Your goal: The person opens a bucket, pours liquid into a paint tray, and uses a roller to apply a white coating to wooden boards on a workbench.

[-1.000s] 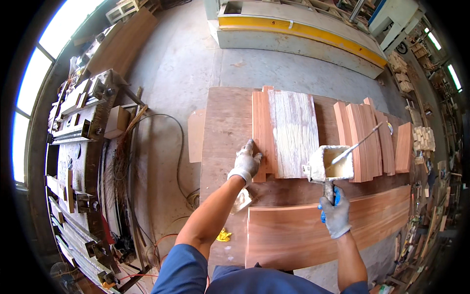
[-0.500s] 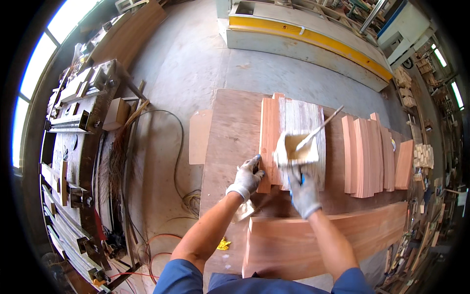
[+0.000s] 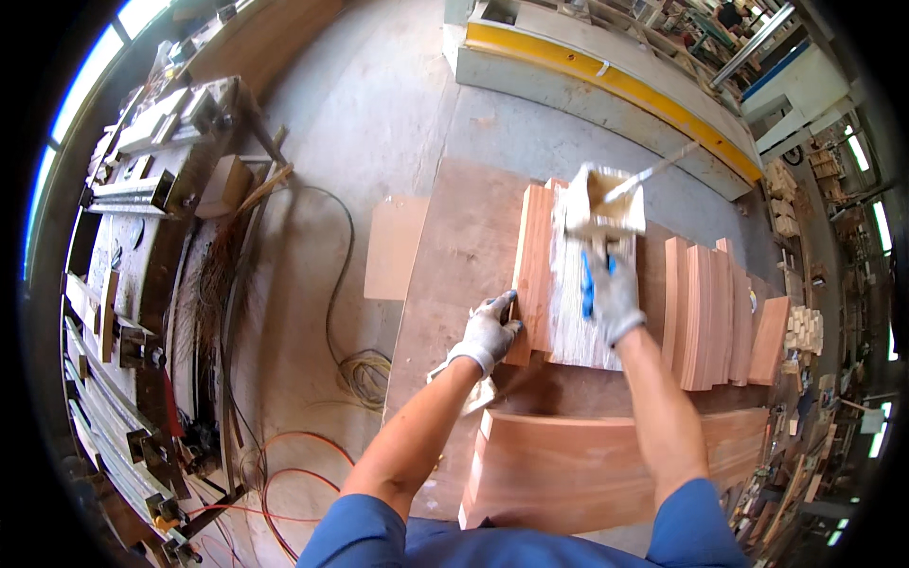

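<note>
Left hand (image 3: 490, 331) presses flat on the board stack's (image 3: 535, 275) left edge to steady it; right hand (image 3: 614, 298) grips the blue-handled glue roller (image 3: 603, 210) tight over the whitened board (image 3: 579, 312).

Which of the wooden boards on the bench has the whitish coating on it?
The coated board under the right hand, beside the bare reddish board the left hand steadies. The boards stacked further right are all bare reddish wood.

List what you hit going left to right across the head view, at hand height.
Grey metal machine rack → coiled yellow cable on the floor → gloved left hand on reddish curved wood strip → gloved right hand gripping blue handle → stack of reddish wood strips.
</note>
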`<state>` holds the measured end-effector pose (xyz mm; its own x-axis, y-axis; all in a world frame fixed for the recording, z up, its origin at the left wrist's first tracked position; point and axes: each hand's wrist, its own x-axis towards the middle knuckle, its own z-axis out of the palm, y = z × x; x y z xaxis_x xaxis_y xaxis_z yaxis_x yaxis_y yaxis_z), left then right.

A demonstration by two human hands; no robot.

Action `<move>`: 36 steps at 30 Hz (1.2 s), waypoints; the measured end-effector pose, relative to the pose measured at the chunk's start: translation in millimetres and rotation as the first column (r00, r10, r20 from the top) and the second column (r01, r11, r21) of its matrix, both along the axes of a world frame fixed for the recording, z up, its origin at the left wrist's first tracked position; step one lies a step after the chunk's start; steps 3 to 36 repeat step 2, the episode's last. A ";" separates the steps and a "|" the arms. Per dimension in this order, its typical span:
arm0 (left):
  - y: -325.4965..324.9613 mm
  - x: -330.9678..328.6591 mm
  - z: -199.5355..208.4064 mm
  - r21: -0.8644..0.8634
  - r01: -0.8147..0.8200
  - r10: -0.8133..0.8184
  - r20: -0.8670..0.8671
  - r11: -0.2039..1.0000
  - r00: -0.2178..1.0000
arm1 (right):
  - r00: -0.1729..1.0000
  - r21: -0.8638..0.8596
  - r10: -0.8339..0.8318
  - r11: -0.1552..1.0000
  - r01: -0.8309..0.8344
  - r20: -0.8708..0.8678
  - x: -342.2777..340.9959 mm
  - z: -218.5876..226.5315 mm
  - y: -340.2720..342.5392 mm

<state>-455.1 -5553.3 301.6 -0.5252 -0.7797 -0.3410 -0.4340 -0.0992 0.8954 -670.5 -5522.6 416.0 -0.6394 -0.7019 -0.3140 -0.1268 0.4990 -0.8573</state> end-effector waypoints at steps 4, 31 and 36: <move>-5.5 3.6 13.7 -0.074 0.080 -0.073 0.090 0.994 0.993 | 0.950 -0.205 -0.124 0.961 0.188 0.287 13.4 -22.9 26.8; -5.5 3.6 13.7 -0.074 0.080 -0.073 0.090 0.994 0.993 | 0.950 -0.205 -0.124 0.961 0.188 0.287 13.4 -22.9 26.8; -5.5 3.6 13.7 -0.074 0.080 -0.073 0.090 0.994 0.993 | 0.950 -0.205 -0.124 0.961 0.188 0.287 13.4 -22.9 26.8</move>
